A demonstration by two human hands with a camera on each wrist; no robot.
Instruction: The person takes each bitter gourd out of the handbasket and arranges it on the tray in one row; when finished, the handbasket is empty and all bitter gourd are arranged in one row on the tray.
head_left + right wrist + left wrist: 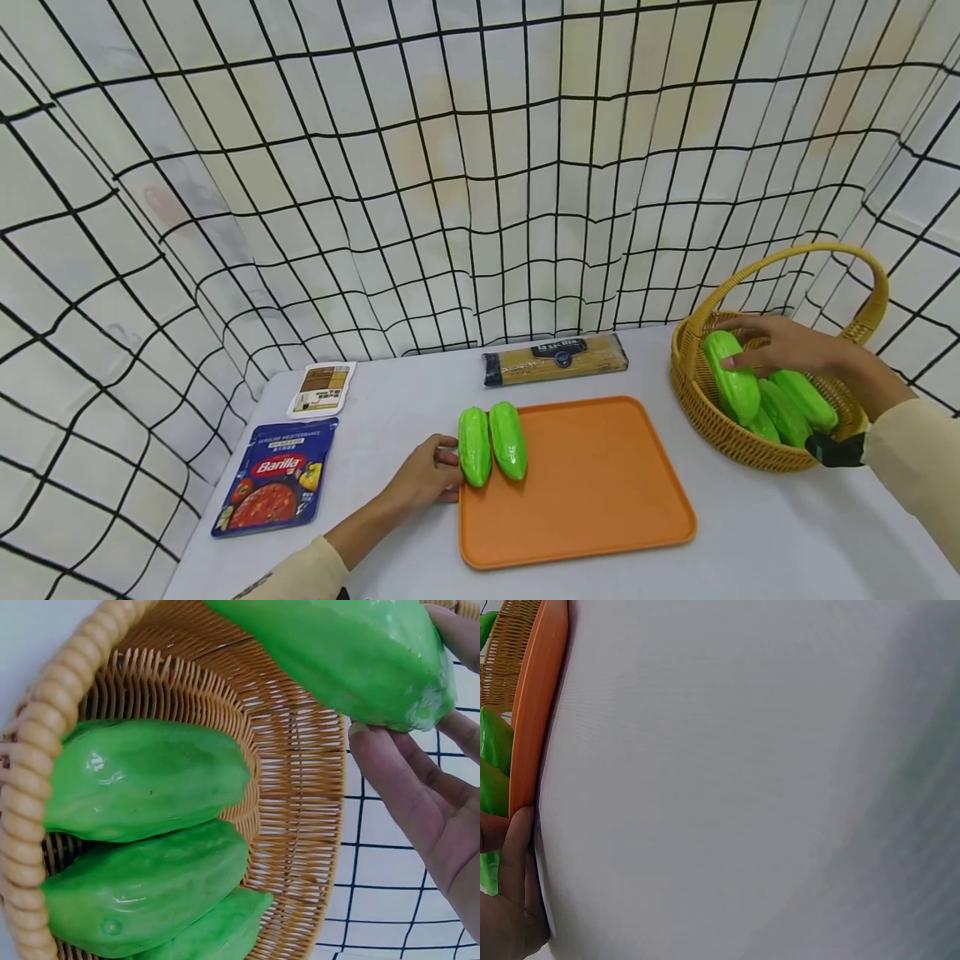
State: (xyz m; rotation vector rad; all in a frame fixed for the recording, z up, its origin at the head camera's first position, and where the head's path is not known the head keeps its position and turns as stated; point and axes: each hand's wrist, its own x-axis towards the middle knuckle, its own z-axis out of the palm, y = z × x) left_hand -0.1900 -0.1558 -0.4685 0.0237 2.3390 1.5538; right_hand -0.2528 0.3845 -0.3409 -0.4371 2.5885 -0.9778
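My right hand [772, 346] pinches one end of a glossy green papaya [731, 379], tilted over the wicker basket [697, 408]. In the right wrist view, thumb and fingertips hold this papaya [360, 660] above several others, such as the ribbed papaya [150, 780] lying inside. At the left edge of the orange tray [585, 483] is my left hand [423, 475], its fingers curled at the rim. The left wrist view shows the thumb and fingers about the tray rim [536, 697]. Side by side on the tray's left end lie two green papayas, the left papaya [474, 446] nearest this hand.
Behind the tray lies a pack of spaghetti [555, 360]. To the left are a blue Barilla sauce pouch [277, 475] and a small brown-and-white packet [324, 389]. The basket's arched handle [795, 248] rises beside my right arm. A black grid net over white cloth [480, 167] encloses the table.
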